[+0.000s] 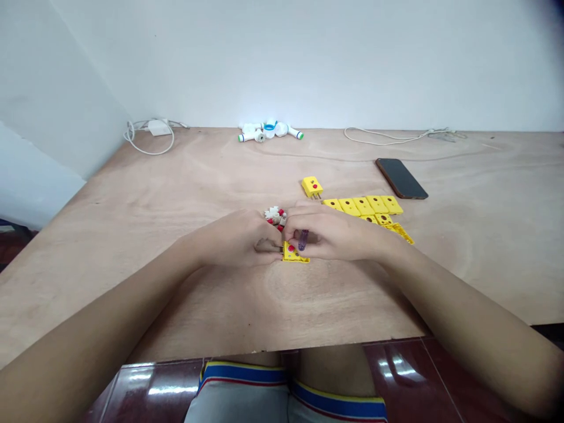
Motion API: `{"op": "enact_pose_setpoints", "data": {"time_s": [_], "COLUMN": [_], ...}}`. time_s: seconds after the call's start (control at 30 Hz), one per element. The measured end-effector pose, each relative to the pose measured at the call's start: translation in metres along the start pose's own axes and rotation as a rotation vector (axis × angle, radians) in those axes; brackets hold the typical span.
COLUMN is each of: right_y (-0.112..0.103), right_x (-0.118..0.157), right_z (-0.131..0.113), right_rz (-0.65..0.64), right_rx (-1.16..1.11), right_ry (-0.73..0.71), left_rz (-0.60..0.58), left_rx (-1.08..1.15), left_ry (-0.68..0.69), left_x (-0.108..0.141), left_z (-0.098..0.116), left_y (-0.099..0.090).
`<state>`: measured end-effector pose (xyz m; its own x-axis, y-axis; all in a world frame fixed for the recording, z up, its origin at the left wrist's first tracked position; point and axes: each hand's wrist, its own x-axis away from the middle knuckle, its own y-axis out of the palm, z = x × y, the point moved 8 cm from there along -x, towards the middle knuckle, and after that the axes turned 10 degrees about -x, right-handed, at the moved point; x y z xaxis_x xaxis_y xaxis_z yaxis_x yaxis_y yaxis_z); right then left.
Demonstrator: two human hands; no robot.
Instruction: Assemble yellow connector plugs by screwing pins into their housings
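Note:
A yellow plug housing (291,254) with a red button-like part lies low over the table between my two hands. My left hand (235,238) is closed at its left end, with thumb and fingertips at a thin metal prong (277,249). From the other side, my right hand (337,232) is closed on the housing's upper right. A purple, shiny piece (303,239) shows at the right fingers; whether it is worn or held I cannot make out. Just beyond the fingertips sits a small pile of white and red parts (275,216), partly hidden by the hands.
A yellow three-pin plug (312,186) stands beyond my hands. Rows of yellow plug covers (363,205) lie to the right, partly behind my right arm. Farther off are a phone (402,178), white tubes with green ends (269,131), a charger with cable (158,127) and a thin cord (388,143).

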<state>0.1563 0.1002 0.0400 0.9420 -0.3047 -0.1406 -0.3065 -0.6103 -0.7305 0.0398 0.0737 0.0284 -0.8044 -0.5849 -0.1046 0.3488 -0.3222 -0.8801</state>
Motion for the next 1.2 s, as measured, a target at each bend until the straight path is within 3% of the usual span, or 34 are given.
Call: {"op": "enact_pose_setpoints", "data": {"time_s": [0.2, 0.3, 0.47, 0.63, 0.83, 1.07, 1.2], "right_y": [-0.002, -0.023, -0.059, -0.057, -0.052, -0.074, -0.092], "right_x": [0.001, 0.008, 0.025, 0.030, 0.026, 0.031, 0.038], "right_z": [-0.003, -0.001, 0.024, 0.047, 0.043, 0.026, 0.018], "right_rz": [0.009, 0.093, 0.180, 0.096, 0.046, 0.386, 0.645], "right_rx": [-0.074, -0.065, 0.128, 0.164, 0.141, 0.007, -0.437], "right_ry": [-0.008, 0.006, 0.121, 0.220, 0.185, 0.232, 0.057], "left_rz": [0.004, 0.010, -0.035, -0.038, -0.012, 0.051, 0.057], "left_rx": [0.009, 0.004, -0.026, -0.076, -0.106, -0.151, -0.156], "left_ry": [0.013, 0.015, -0.010, -0.003, 0.014, -0.032, -0.025], "left_x": [0.000, -0.001, -0.001, -0.001, -0.001, -0.001, -0.002], "left_z": [0.002, 0.004, 0.003, 0.004, 0.005, -0.001, -0.001], "left_y": [-0.002, -0.003, -0.001, 0.000, 0.000, -0.004, -0.005]}}
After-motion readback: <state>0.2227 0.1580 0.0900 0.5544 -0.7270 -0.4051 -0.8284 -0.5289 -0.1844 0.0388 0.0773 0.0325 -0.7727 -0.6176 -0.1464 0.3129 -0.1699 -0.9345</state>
